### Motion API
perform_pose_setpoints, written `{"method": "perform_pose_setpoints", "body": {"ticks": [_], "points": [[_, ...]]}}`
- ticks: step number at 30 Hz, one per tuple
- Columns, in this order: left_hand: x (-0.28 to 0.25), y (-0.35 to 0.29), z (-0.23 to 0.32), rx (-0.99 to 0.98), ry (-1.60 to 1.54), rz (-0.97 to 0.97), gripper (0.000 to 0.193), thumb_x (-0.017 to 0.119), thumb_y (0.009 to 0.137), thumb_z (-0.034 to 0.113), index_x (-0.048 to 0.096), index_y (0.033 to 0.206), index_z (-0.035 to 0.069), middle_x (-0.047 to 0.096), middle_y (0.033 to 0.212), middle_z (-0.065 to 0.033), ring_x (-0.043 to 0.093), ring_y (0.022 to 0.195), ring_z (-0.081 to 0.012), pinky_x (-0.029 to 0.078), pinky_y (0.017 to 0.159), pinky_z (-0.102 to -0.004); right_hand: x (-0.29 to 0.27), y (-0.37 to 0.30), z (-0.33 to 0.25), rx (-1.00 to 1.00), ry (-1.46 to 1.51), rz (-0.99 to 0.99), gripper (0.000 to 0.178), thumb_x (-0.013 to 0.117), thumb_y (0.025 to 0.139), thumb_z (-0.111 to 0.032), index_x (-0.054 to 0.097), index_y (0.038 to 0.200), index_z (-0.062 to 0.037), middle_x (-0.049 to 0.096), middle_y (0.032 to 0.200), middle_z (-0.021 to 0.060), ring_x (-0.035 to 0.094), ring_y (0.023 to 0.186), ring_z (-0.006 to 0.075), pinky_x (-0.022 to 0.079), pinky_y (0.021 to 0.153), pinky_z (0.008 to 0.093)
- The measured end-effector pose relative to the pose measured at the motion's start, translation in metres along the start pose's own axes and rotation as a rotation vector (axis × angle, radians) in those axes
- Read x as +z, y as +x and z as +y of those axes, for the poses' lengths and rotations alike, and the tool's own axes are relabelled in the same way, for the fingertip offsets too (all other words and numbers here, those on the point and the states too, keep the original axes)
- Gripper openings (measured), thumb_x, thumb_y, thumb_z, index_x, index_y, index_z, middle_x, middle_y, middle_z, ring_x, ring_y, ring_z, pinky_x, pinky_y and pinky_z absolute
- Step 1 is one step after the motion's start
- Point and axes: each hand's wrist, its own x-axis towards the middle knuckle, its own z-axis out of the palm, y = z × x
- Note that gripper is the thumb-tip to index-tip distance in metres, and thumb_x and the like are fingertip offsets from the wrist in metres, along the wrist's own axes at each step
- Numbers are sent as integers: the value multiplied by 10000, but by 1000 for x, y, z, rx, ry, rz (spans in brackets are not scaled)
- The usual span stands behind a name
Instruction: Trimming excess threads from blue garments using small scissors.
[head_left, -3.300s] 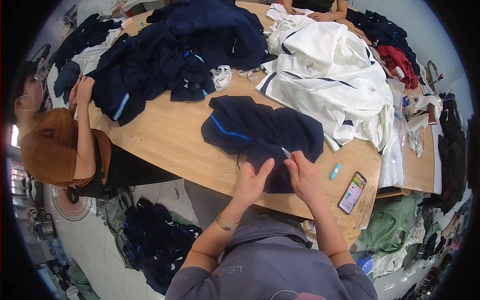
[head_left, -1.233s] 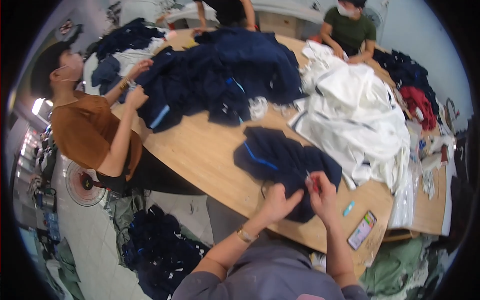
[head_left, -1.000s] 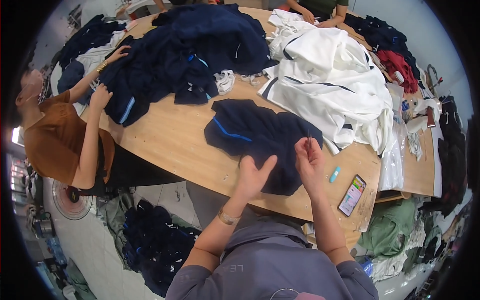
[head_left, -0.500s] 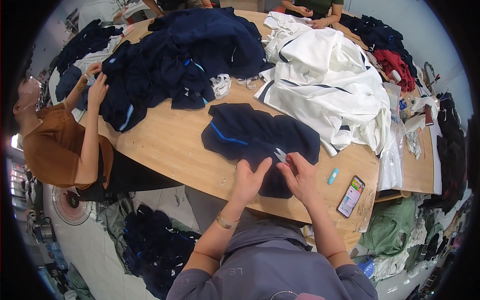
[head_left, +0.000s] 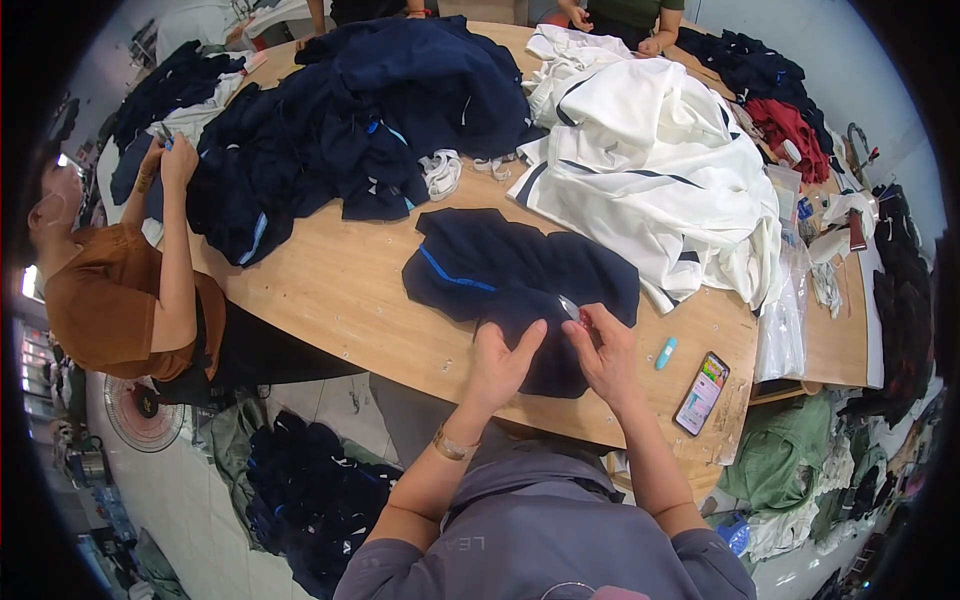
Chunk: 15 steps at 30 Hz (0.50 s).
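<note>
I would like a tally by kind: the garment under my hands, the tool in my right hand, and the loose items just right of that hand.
Navy garment: 1
Snips: 1
Small turquoise object: 1
Phone: 1
Total: 4

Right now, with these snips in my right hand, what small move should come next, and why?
I'd probably steady the navy garment with your left hand: it's at the garment's near left edge, while your right hand holds the snips over the garment, close to your left thumb.
</note>
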Motion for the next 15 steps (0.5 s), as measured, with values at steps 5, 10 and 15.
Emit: {"method": "perform_pose_setpoints", "body": {"ticks": [5,10,15], "points": [[0,0,-1,17,17,-10,124,583,818,65,589,913,-14,608,865,-58,549,781,-123,437,714,-252,2,-1,-1,52,81,-4,247,628,804,-262,535,793,-34,516,613,96,508,517,253,400,484,299],[-1,-1,0,-14,-15,-5,123,579,818,62,589,916,-12,608,873,-62,552,790,-125,436,717,-253,-1,-1,-3,-50,-50,-131,208,623,797,-201,535,823,-14,507,634,104,510,522,220,398,499,293],[0,-2,-4,5,5,2,109,575,816,70,596,874,-20,614,814,-53,558,761,-111,438,690,-247,0,2,-3,-111,-78,-98,244,629,790,-261,544,797,-33,515,631,91,519,508,241,394,471,304]]}}
